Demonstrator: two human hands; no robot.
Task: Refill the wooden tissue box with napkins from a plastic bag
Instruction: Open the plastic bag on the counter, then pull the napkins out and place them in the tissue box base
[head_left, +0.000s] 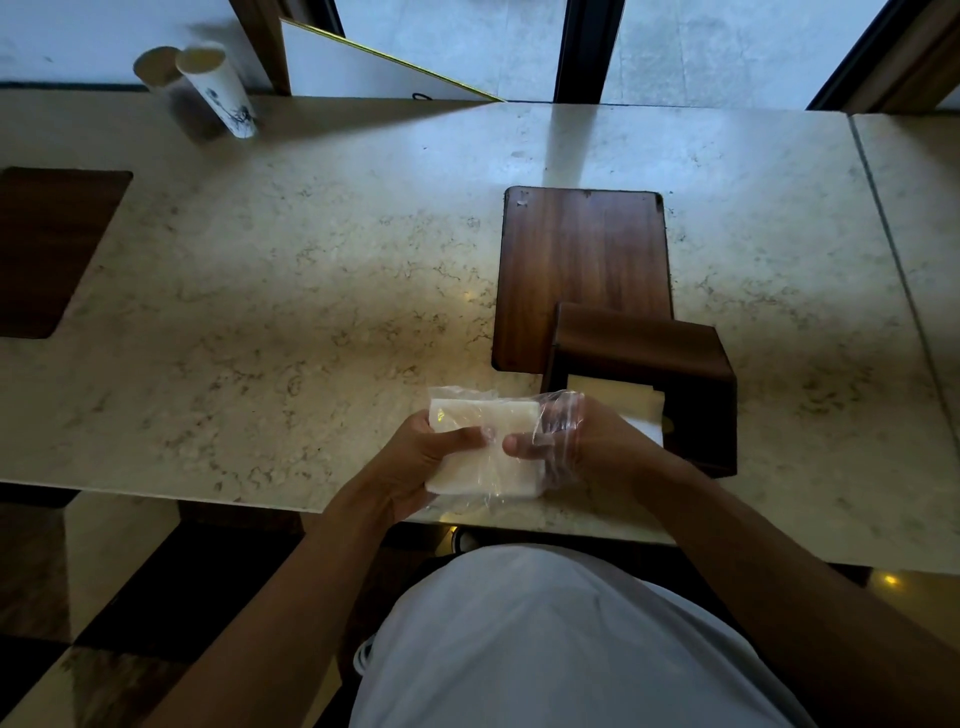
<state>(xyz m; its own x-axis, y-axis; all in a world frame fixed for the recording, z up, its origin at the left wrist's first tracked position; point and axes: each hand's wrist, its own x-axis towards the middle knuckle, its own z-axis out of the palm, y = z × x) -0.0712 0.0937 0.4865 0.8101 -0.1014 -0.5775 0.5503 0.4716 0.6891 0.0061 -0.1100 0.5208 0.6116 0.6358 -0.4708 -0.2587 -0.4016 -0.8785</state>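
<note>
Glossy clear plastic bag (558, 415), dark grained wooden box (675, 364), polished marble counter (311, 291)

Wide bare stretch of tabletop (291, 291) left of centre, wooden board (582, 270) and open wooden tissue box (675, 364) crowding the near right, two paper cups (208, 88) at the far left corner, dark mat (47, 249) along the left edge.

Dim scene, window light from ahead, bright streaks across the tabletop (311, 291), wide-angle bending at edges
</note>
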